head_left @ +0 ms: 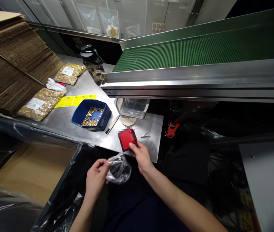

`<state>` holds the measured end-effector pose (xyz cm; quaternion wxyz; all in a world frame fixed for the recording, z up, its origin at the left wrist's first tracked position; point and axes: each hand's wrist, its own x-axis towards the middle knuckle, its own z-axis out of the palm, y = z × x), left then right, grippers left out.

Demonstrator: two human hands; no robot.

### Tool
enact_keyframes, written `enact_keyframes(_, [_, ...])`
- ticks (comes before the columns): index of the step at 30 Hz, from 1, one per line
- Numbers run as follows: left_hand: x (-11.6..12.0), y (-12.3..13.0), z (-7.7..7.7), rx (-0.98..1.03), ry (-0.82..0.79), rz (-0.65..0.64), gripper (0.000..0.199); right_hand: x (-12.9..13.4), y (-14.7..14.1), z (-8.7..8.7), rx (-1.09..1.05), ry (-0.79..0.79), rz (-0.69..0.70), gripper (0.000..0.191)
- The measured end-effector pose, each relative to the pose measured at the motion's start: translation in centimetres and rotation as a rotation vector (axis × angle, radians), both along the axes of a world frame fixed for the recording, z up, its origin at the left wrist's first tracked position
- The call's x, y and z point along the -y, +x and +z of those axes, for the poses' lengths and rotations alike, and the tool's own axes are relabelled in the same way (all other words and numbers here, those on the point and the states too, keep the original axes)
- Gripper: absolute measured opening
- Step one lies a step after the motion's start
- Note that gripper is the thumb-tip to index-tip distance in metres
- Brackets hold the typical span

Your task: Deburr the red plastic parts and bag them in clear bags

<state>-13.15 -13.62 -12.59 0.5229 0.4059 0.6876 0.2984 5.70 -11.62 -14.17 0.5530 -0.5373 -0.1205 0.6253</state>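
Works at a metal table point(83, 88), with gold packets point(40, 103) beside a cardboard stack point(13, 61) near the left end and a black-lined box point(70, 174) along the front edge. Has a narrow bare strip between that edge and a blue bin point(92, 115) of gold pieces. Pinches a clear bag point(119, 169) between thumb and fingertips of the left hand point(96, 175), just off the front edge. Grips a red case point(127, 139) with the right hand point(141, 156), thumb pressed on the near right corner and fingers curled beneath, mostly hidden. Holds the case at the front edge, perhaps just above the surface. Has small clippers point(146, 136) lying just right of the case, with bare metal from there to the right edge, below the green conveyor point(187, 51).
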Motion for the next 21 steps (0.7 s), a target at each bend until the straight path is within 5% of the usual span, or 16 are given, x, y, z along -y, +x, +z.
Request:
enact_keyframes(5, [-5.3, 3.7, -0.6, -0.186, 0.193, -0.003, 0.043, 1.5, 4.4, 3.5, 0.300, 0.200, -0.084, 0.036])
enact_keyframes(9, [-8.2, 6.4, -1.9, -0.265, 0.282, -0.101, 0.041, 3.4, 5.9, 4.6, 0.713, 0.242, 0.276, 0.020])
enact_keyframes(12, [-8.8, 7.0, -2.0, -0.335, 0.349, -0.213, 0.042, 4.1, 5.7, 3.8, 0.941, 0.150, 0.480, 0.016])
enact_keyframes(21, [-7.4, 6.5, 0.6, -0.522, 0.702, -0.522, 0.018, 2.6, 5.9, 2.8, 0.962, 0.012, 0.480, 0.017])
